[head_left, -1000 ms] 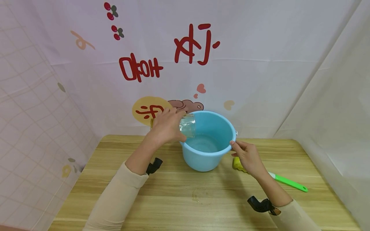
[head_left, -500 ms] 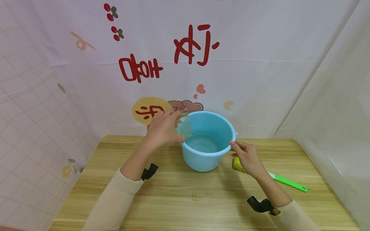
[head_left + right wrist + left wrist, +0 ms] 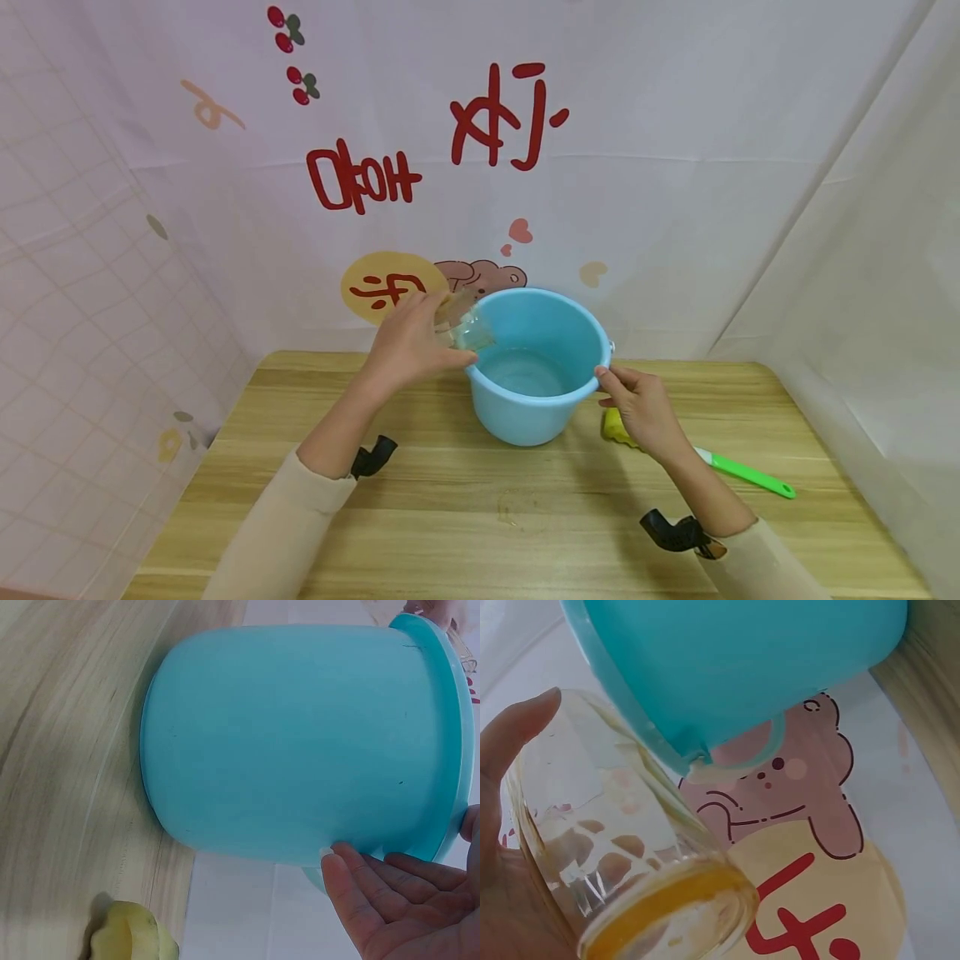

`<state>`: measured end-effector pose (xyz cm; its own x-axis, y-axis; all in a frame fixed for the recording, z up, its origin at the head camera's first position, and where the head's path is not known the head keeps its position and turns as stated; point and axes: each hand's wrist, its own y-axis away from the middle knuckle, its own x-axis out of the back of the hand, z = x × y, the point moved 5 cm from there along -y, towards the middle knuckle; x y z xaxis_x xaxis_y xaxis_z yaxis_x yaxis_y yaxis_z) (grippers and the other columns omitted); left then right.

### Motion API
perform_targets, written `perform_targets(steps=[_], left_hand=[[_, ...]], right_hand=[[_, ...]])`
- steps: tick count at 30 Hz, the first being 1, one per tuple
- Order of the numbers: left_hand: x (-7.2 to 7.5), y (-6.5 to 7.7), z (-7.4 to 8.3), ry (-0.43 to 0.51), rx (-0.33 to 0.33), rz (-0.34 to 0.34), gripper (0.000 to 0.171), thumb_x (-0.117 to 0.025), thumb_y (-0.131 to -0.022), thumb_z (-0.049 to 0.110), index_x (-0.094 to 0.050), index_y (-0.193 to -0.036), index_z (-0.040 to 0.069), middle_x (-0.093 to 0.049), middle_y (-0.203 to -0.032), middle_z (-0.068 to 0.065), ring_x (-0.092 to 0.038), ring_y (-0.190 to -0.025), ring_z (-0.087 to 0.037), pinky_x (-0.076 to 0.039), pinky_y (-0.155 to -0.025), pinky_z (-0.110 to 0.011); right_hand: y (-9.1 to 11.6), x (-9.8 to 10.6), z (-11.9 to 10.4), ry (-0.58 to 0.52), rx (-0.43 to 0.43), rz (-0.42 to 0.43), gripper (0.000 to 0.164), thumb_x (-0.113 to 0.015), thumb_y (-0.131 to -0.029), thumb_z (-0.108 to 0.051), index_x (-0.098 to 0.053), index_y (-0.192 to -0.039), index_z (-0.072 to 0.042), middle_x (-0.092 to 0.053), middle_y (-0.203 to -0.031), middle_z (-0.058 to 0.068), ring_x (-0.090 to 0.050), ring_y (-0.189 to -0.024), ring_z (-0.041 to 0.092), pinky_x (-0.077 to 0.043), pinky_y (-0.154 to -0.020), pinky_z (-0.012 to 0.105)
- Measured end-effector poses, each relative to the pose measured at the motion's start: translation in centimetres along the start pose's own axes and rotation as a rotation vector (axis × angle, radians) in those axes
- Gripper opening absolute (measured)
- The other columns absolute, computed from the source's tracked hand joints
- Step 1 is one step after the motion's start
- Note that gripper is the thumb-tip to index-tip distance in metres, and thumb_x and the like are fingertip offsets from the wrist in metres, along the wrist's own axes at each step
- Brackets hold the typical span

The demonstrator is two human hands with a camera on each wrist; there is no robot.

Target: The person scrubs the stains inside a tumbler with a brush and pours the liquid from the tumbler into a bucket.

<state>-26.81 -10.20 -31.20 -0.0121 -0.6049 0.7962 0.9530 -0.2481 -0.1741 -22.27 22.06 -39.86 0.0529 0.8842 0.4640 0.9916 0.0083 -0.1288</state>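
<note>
My left hand grips a clear drinking glass, tilted at the left rim of a light-blue bucket. In the left wrist view the glass shows an amber-tinted thick base, with fingertips visible through its wall. The bucket stands upright on the table, with shallow clear liquid at its bottom. My right hand pinches the bucket's right rim, thumb on top; in the right wrist view its fingers lie under the rim against the outer wall.
A cleaning brush with a yellow sponge head and green handle lies right of the bucket, partly behind the right hand. A small wet patch marks the wooden table. Printed white cloth hangs behind and at both sides.
My left hand has drawn back left with the glass, whose mouth has turned from sideways to slightly upward. The right hand and bucket stay in place.
</note>
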Motion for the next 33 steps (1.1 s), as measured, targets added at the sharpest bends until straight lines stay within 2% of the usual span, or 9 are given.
perform_targets(steps=[3,12,19,23,29,33], left_hand=[[-0.1,0.1,-0.4,0.030,0.012,0.007,0.096,-0.092,-0.076,0.043,-0.048,-0.155,0.011,-0.057,-0.140,-0.011,-0.049,-0.129,-0.033,-0.051,-0.099,-0.058],[-0.1,0.7,-1.3,0.148,0.041,0.008,0.099,-0.092,-0.077,0.042,-0.044,-0.157,0.010,-0.050,-0.154,-0.011,-0.043,-0.142,-0.037,-0.046,-0.106,-0.065],[-0.3,1.4,-2.1,0.248,0.069,0.013,0.103,-0.093,-0.077,0.042,-0.041,-0.158,0.006,-0.045,-0.158,-0.013,-0.044,-0.142,-0.038,-0.049,-0.103,-0.065],[-0.5,2.1,-2.5,0.307,0.069,0.046,0.105,-0.093,-0.077,0.044,-0.039,-0.159,0.008,-0.044,-0.159,-0.012,-0.045,-0.142,-0.037,-0.049,-0.103,-0.064],[-0.7,3.3,-2.8,0.370,0.114,0.123,0.106,-0.093,-0.078,0.048,-0.037,-0.161,0.012,-0.040,-0.161,-0.010,-0.038,-0.145,-0.036,-0.044,-0.106,-0.069],[-0.7,4.1,-2.8,0.436,0.091,0.190,0.102,-0.094,-0.078,0.045,-0.040,-0.158,0.013,-0.046,-0.151,-0.008,-0.043,-0.139,-0.032,-0.045,-0.105,-0.066]], right_hand=[[-0.1,0.0,0.0,0.001,-0.002,0.003,0.048,-0.057,-0.111,-0.029,-0.062,-0.138,0.010,-0.069,-0.124,0.029,-0.071,-0.106,0.047,-0.063,-0.078,0.030],[0.0,0.0,0.0,-0.017,-0.004,-0.009,0.049,-0.056,-0.111,-0.030,-0.061,-0.138,0.011,-0.068,-0.126,0.030,-0.070,-0.110,0.044,-0.063,-0.082,0.035],[0.0,-0.1,0.1,-0.007,0.007,-0.012,0.049,-0.056,-0.111,-0.029,-0.061,-0.137,0.012,-0.069,-0.125,0.029,-0.070,-0.109,0.044,-0.063,-0.078,0.030],[0.0,-0.1,0.2,-0.005,0.007,-0.009,0.049,-0.057,-0.111,-0.030,-0.061,-0.137,0.011,-0.070,-0.125,0.028,-0.071,-0.109,0.044,-0.063,-0.078,0.030],[0.1,-0.1,0.2,-0.013,-0.003,-0.012,0.050,-0.057,-0.111,-0.031,-0.061,-0.138,0.010,-0.069,-0.126,0.028,-0.070,-0.110,0.044,-0.063,-0.079,0.031],[0.1,0.0,0.3,-0.013,-0.004,-0.014,0.050,-0.057,-0.111,-0.031,-0.061,-0.139,0.010,-0.069,-0.126,0.028,-0.071,-0.110,0.043,-0.063,-0.080,0.033]])
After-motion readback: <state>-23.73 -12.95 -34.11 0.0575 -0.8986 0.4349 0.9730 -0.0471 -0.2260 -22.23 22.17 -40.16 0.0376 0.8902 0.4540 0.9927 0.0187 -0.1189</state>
